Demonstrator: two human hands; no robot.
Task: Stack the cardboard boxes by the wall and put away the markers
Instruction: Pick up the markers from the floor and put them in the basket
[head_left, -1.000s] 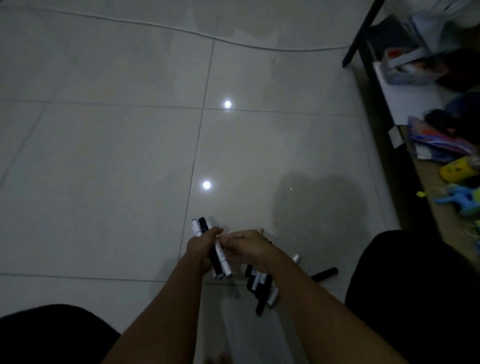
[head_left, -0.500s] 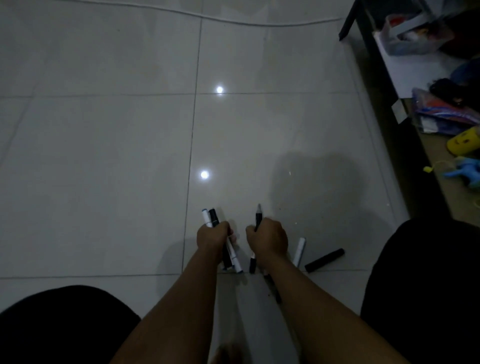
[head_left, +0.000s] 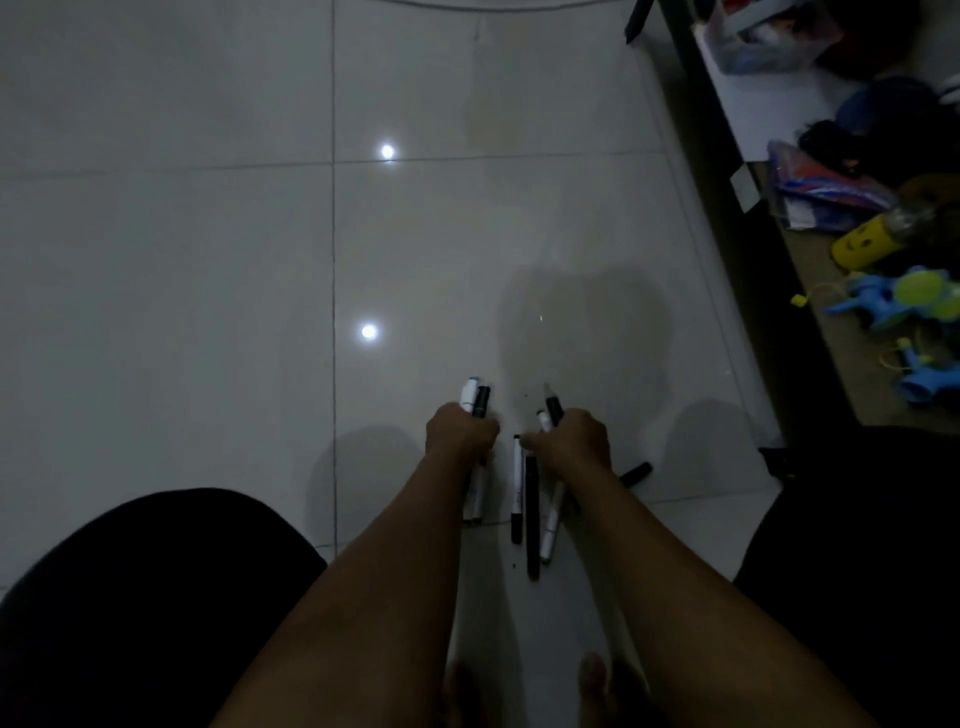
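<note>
My left hand (head_left: 460, 438) grips a small bundle of markers (head_left: 475, 403), white and black, whose ends stick out above and below the fist. My right hand (head_left: 574, 441) grips two more markers (head_left: 551, 411), one black and one white. Between my hands, loose markers (head_left: 525, 499) lie on the pale tiled floor (head_left: 208, 312). Another black marker (head_left: 636, 473) lies just right of my right wrist. No cardboard boxes are in view.
My dark-clothed knees fill the lower left (head_left: 130, 597) and lower right (head_left: 857, 545) corners. A low shelf (head_left: 831, 364) runs along the right edge, holding a yellow bottle (head_left: 862, 241), blue plastic toys (head_left: 893, 306), bags and a plastic box (head_left: 763, 36). A cable crosses the floor at the top.
My hands have moved apart. The right hand, which held one black marker half a second ago, now holds a white one with it. The camera tilted down.
</note>
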